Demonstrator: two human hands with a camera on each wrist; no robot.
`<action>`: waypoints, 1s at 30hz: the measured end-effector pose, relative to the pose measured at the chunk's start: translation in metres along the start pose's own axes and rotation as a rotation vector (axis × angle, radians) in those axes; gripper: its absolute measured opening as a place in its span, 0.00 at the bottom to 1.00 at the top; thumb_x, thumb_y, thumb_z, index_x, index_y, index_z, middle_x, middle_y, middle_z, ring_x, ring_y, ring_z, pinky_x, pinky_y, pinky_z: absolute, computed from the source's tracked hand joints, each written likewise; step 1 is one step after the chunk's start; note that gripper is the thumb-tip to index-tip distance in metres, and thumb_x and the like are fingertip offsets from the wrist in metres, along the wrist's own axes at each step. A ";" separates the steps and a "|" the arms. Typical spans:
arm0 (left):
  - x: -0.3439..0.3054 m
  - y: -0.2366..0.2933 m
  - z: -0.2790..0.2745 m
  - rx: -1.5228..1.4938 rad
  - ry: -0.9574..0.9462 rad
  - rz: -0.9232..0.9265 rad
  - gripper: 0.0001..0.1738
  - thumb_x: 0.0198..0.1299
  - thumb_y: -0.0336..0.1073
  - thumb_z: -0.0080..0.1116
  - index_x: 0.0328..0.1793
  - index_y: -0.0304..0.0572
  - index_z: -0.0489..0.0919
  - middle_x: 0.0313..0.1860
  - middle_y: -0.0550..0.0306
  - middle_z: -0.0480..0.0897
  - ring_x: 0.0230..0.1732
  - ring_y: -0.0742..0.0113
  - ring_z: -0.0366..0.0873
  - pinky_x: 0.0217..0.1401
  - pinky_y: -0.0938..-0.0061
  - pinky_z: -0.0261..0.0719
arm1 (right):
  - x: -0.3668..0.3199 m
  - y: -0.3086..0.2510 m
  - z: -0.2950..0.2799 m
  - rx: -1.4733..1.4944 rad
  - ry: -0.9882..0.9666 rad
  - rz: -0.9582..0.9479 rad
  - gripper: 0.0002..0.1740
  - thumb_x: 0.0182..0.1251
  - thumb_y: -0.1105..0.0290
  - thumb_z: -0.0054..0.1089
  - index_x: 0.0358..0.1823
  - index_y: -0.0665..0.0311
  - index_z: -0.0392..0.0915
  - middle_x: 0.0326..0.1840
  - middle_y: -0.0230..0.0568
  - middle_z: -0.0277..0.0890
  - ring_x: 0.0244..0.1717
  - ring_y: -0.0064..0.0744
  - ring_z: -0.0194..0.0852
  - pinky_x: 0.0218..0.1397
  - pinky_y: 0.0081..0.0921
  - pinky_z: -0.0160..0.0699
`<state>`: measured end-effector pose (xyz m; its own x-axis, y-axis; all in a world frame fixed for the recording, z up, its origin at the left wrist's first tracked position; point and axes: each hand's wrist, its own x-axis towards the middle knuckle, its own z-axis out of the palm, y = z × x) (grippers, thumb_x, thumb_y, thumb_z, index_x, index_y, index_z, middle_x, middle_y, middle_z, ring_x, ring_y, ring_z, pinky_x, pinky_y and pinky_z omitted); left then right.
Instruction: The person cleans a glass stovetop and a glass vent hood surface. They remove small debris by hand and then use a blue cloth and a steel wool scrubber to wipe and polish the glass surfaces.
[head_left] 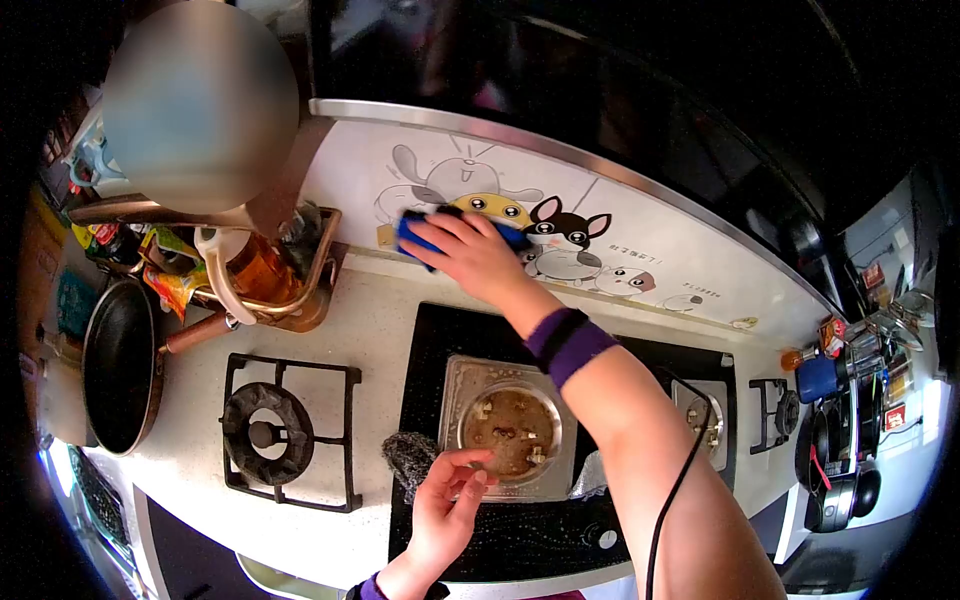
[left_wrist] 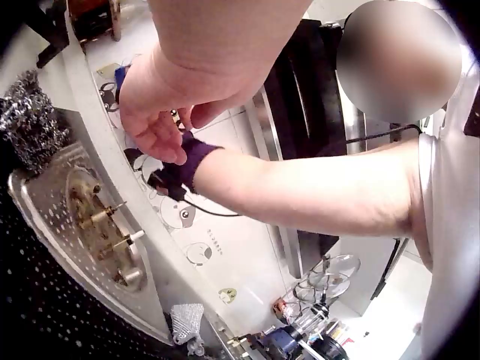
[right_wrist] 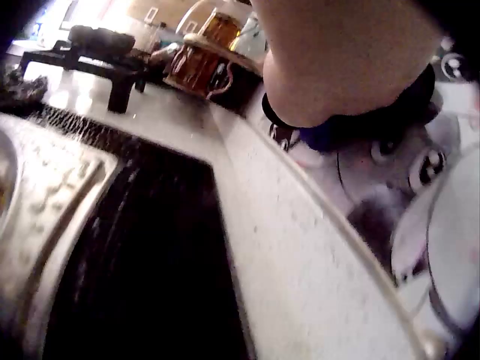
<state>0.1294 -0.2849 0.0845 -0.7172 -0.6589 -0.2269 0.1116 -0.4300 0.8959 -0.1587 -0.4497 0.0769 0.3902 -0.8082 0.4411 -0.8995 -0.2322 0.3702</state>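
Note:
In the head view my right hand (head_left: 475, 255) presses a blue cloth (head_left: 425, 240) flat on the white wall panel (head_left: 345, 165) with cartoon animals. The fingers lie stretched over the cloth, which shows on both sides of the hand. From the right wrist view, the back of this hand (right_wrist: 337, 67) covers most of the cloth (right_wrist: 319, 139). Low over the stove, my left hand (head_left: 445, 510) hangs loosely curled and holds nothing. Beside it lies a grey steel wool scourer (head_left: 410, 462). A metal burner tray (head_left: 455, 385) with brown grime sits just beyond the left fingers.
A black pot stand (head_left: 353, 440) sits on the counter at the left. Farther left are a frying pan (head_left: 118, 370) and a rack (head_left: 325, 250) with bottles. A black cable (head_left: 668, 490) runs along the right arm. Kitchenware (head_left: 850, 430) fills the far right.

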 end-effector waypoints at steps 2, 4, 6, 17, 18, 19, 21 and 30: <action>-0.005 0.000 -0.008 -0.016 0.010 -0.009 0.13 0.76 0.26 0.51 0.64 0.33 0.73 0.60 0.53 0.81 0.52 0.70 0.82 0.58 0.73 0.81 | -0.043 0.004 -0.001 0.047 -0.139 0.009 0.32 0.67 0.68 0.51 0.74 0.40 0.70 0.76 0.25 0.67 0.74 0.30 0.64 0.75 0.37 0.61; -0.009 0.001 -0.017 -0.024 0.014 -0.026 0.14 0.75 0.27 0.51 0.65 0.35 0.73 0.60 0.54 0.82 0.51 0.70 0.83 0.56 0.75 0.80 | -0.081 0.018 -0.012 0.019 -0.231 0.046 0.33 0.66 0.68 0.52 0.74 0.36 0.70 0.77 0.23 0.67 0.75 0.30 0.64 0.75 0.38 0.61; -0.010 0.002 -0.024 -0.022 0.028 0.001 0.15 0.75 0.26 0.51 0.65 0.35 0.73 0.60 0.55 0.81 0.51 0.70 0.83 0.55 0.75 0.80 | -0.099 0.036 -0.032 -0.118 -0.276 0.072 0.34 0.65 0.67 0.53 0.73 0.30 0.70 0.76 0.22 0.68 0.73 0.30 0.65 0.73 0.40 0.62; 0.018 -0.001 -0.045 0.146 0.192 0.172 0.25 0.70 0.23 0.53 0.74 0.38 0.69 0.69 0.52 0.75 0.62 0.66 0.77 0.63 0.74 0.75 | 0.098 -0.008 -0.025 -0.132 0.283 0.123 0.30 0.59 0.70 0.58 0.65 0.39 0.79 0.72 0.27 0.70 0.70 0.36 0.64 0.66 0.40 0.62; 0.019 -0.001 -0.044 0.159 0.192 0.166 0.25 0.70 0.23 0.53 0.73 0.38 0.69 0.69 0.52 0.75 0.63 0.66 0.77 0.64 0.73 0.75 | 0.088 -0.017 -0.002 -0.106 0.266 0.066 0.29 0.60 0.68 0.57 0.65 0.39 0.79 0.72 0.26 0.70 0.70 0.33 0.64 0.66 0.40 0.64; 0.019 -0.002 -0.045 0.170 0.193 0.160 0.25 0.70 0.24 0.54 0.73 0.38 0.69 0.68 0.52 0.76 0.63 0.66 0.76 0.65 0.72 0.74 | 0.078 -0.024 0.008 -0.017 0.232 0.046 0.29 0.61 0.70 0.55 0.65 0.39 0.79 0.70 0.24 0.71 0.69 0.33 0.65 0.66 0.39 0.63; 0.018 -0.005 -0.050 0.345 0.191 0.181 0.25 0.67 0.24 0.57 0.71 0.40 0.72 0.68 0.51 0.76 0.67 0.59 0.74 0.68 0.65 0.73 | 0.042 -0.031 0.024 0.081 0.154 0.071 0.29 0.60 0.72 0.55 0.64 0.38 0.80 0.67 0.22 0.73 0.67 0.33 0.67 0.66 0.38 0.64; 0.005 -0.031 -0.061 1.049 0.130 0.380 0.24 0.53 0.30 0.65 0.59 0.52 0.83 0.69 0.52 0.75 0.74 0.37 0.63 0.74 0.43 0.64 | -0.006 -0.044 -0.012 0.236 0.065 0.187 0.28 0.59 0.74 0.57 0.61 0.39 0.81 0.64 0.25 0.75 0.65 0.38 0.67 0.69 0.42 0.67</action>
<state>0.1646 -0.3127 0.0320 -0.6756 -0.7226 0.1467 -0.3705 0.5048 0.7797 -0.1193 -0.4283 0.0674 0.2183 -0.8140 0.5382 -0.9748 -0.2079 0.0808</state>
